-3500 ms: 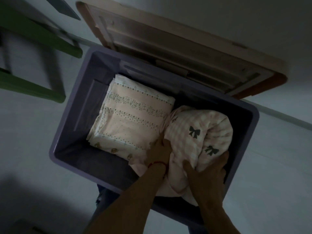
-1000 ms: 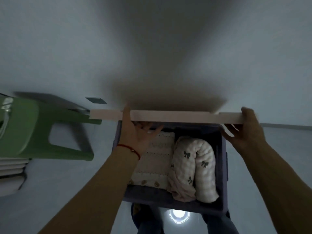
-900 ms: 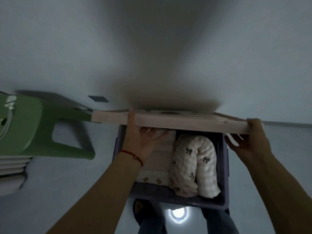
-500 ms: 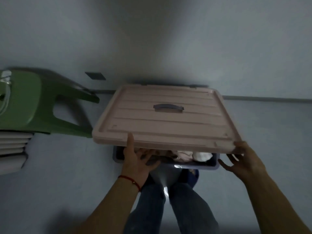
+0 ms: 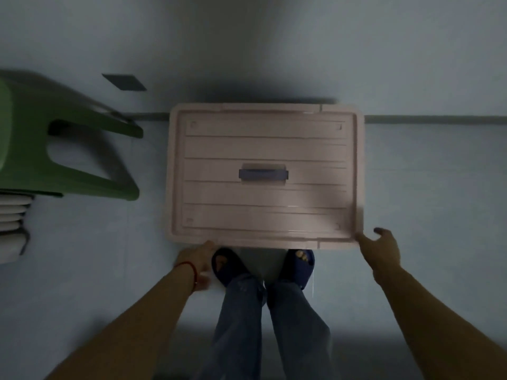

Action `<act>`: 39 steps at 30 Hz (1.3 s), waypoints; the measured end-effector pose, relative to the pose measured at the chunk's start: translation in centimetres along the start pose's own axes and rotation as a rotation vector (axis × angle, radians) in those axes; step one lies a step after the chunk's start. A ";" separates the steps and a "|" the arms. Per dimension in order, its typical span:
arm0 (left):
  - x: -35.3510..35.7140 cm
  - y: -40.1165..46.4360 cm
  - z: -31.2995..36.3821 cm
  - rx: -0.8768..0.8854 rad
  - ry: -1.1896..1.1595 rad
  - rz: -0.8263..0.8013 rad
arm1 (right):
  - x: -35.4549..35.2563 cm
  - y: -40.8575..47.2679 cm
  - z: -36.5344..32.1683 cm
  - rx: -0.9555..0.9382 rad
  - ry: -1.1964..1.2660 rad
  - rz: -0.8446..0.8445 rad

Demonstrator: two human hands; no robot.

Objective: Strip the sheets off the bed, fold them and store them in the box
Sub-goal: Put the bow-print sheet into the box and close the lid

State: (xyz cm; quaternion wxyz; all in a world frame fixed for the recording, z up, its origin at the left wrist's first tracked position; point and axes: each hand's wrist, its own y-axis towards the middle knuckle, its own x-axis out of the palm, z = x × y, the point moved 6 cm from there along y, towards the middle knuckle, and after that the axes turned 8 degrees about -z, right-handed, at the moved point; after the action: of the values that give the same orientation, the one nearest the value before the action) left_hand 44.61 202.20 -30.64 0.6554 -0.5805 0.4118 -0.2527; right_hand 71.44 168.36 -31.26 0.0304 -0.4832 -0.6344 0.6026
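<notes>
Blue jeans [image 5: 241,319], navy slippers [image 5: 226,266], red wrist string [image 5: 189,267].

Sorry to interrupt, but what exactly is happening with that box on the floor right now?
A person stands over a storage box whose pink lid lies flat on top, hiding the contents. The left hand and the right hand are at the lid's near edge and corner, fingers loose. A green stool lies beside it.
</notes>
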 end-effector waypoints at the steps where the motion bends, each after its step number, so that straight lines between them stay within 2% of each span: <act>1: -2.0 0.6 1.0 0.082 0.233 0.183 | 0.2 0.5 -1.1 -0.078 -0.077 0.000; 3: -4.6 1.3 4.4 0.328 0.514 0.432 | 0.9 2.0 -3.4 -0.198 -0.195 -0.024; 4: -5.3 1.7 5.7 0.432 0.563 0.459 | 1.4 2.9 -4.3 -0.235 -0.249 -0.040; 6: -5.9 3.6 8.4 0.550 0.666 0.389 | 2.2 4.9 -5.9 -0.277 -0.335 -0.058; 9: -5.8 6.5 11.4 0.604 0.818 0.255 | 3.5 6.5 -8.1 -0.408 -0.414 -0.088; 11: -4.5 8.2 12.3 0.581 0.863 0.196 | 4.9 7.2 -8.7 -0.510 -0.478 -0.122; 14: -2.6 8.9 12.5 0.470 1.036 0.229 | 5.8 8.4 -7.8 -0.506 -0.516 -0.146; 19: -1.6 6.5 14.6 0.344 1.192 0.295 | 4.8 8.9 -7.4 -0.543 -0.582 -0.182; 21: 2.0 4.6 16.8 0.495 1.320 0.291 | 4.0 8.8 -7.7 -0.553 -0.593 -0.191; 24: 11.1 1.6 19.1 0.802 1.460 0.102 | 3.0 8.9 -8.6 -0.503 -0.612 -0.182; 27: 18.0 0.8 21.2 0.814 1.547 0.040 | 0.8 8.9 -9.9 -0.517 -0.466 -0.058; 29: 20.3 1.6 21.7 0.730 1.615 0.079 | -0.7 9.8 -9.8 -0.462 -0.194 0.015; 31: 21.0 2.7 21.6 0.672 1.683 0.158 | -0.8 11.4 -9.3 -0.367 -0.008 0.012; 33: 21.3 3.2 21.1 0.649 1.708 0.213 | 0.0 12.9 -8.6 -0.259 0.097 -0.067; 39: 22.5 4.0 20.7 0.625 1.695 0.298 | 1.2 15.4 -7.4 -0.075 0.261 -0.467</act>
State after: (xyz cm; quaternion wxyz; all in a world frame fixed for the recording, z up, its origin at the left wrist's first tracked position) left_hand 73.22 196.22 -40.30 0.2870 0.0621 0.7384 -0.6071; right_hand 84.27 171.59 -42.15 0.2322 -0.3981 -0.7412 0.4881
